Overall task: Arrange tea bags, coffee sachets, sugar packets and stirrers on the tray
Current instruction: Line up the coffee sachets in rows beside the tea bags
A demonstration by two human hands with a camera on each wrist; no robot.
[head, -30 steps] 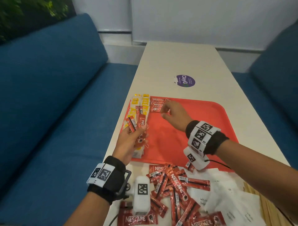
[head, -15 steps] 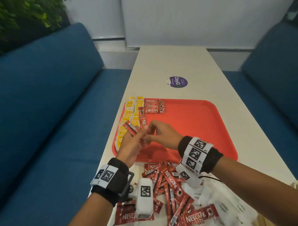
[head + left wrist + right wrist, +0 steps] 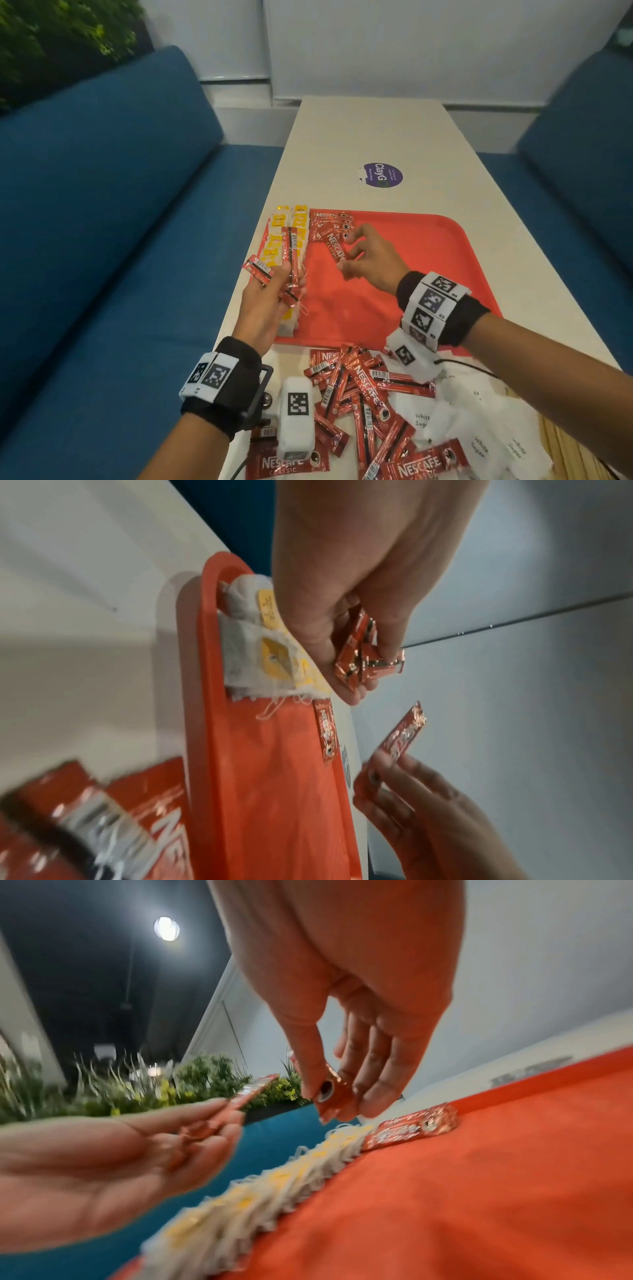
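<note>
The coffee sachet (image 3: 335, 249) in the right hand (image 3: 371, 263) is pinched by its near end, and its long side slants up and left. It hangs just over the row of coffee sachets (image 3: 331, 224) at the far left of the red tray (image 3: 428, 260), beside the tea bags (image 3: 287, 236). To match the row, I think it must turn sideways. The left hand (image 3: 265, 308), farther back, holds spare sachets (image 3: 286, 270) in a curled grip.

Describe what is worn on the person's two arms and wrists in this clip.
Both forearms are bare, no sleeves. The left wrist carries a black band with white square-code tags, a black bracket and a white tagged camera block. The right wrist has a black band wrapped in white code tags, a white block beneath, and a thin black cable.
</note>
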